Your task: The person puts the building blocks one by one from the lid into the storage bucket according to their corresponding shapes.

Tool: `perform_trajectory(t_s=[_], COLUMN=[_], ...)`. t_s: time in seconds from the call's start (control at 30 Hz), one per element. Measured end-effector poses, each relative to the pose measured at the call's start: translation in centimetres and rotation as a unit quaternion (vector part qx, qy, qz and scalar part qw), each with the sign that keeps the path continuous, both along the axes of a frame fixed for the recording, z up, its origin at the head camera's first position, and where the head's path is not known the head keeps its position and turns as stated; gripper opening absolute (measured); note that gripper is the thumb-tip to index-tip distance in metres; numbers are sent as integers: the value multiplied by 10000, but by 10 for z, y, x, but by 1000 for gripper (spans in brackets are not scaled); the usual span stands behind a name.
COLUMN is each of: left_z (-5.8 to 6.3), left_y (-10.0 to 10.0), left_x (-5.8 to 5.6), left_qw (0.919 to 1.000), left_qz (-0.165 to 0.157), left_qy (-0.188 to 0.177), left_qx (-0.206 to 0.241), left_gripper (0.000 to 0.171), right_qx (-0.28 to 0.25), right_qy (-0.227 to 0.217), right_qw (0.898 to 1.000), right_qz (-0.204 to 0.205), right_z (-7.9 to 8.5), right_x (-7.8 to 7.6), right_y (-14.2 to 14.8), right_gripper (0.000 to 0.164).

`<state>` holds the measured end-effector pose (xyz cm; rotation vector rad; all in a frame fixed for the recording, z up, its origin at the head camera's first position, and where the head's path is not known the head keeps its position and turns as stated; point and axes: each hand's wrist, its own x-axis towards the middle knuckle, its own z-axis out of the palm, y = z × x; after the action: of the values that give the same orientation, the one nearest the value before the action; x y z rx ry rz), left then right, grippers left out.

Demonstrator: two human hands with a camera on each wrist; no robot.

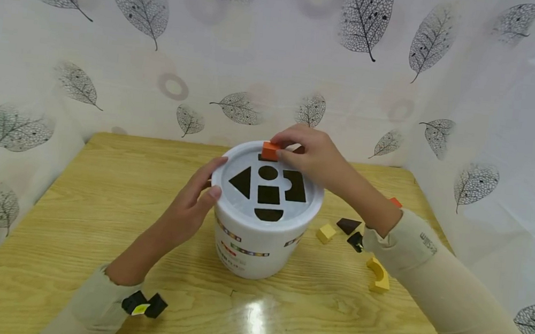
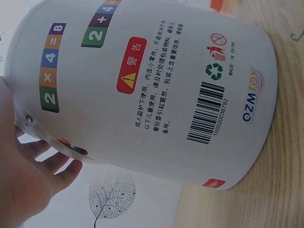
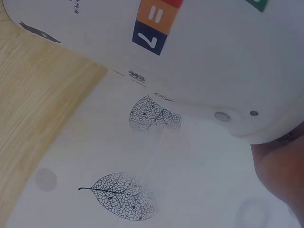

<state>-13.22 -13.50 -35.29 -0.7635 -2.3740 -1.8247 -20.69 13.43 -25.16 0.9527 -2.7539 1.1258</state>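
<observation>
A white bucket [image 1: 249,259] stands upright on the table, its pale lid [image 1: 245,208] pierced by dark shaped holes: a triangle, a circle, a square, a half-round and others. At the lid's left edge my left hand [image 1: 186,207] grips the rim, thumb near the front and fingers farther back. In the left wrist view, those fingers [image 2: 47,166] curl beside the rim. Between thumb and fingertips my right hand [image 1: 314,153] pinches an orange block [image 1: 270,150] over a slot at the lid's back, overlapping it here. The right wrist view shows only part of that hand.
Right of the bucket, on the wooden table [image 1: 115,190], lie a yellow cube [image 1: 326,233], a dark wedge-shaped block [image 1: 349,226] and a yellow arch [image 1: 379,276]. Another orange piece [image 1: 395,202] peeks out behind my right forearm. Leaf-printed cloth [image 1: 238,67] surrounds the back and sides.
</observation>
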Motion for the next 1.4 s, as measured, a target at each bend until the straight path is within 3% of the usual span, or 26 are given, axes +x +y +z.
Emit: perform_trajectory(t_s=[0.23, 0.57, 0.97, 1.17, 1.4], left_z=[-1, -1, 2, 1, 0], left_y=[0, 1, 1, 0, 0], left_x=[0, 0, 1, 0, 0], left_qw=[10000, 10000, 10000, 10000, 10000], left_qz=[-2, -48, -11, -1, -19], left_qy=[-39, 12, 54, 50, 62], left_qx=[-64, -11, 27, 51, 68], left_gripper=[55, 55, 55, 56, 56], right_qx=[259, 254, -276, -322, -273], right_qy=[444, 553, 559, 315, -32], right_qw=[9985, 9980, 9963, 9943, 9920], right_qz=[191, 180, -589, -970, -1233], right_z=[-2, -2, 3, -8, -32], right_x=[1, 4, 17, 30, 42], right_y=[-5, -2, 42, 71, 97], right_gripper=[25, 24, 25, 28, 31])
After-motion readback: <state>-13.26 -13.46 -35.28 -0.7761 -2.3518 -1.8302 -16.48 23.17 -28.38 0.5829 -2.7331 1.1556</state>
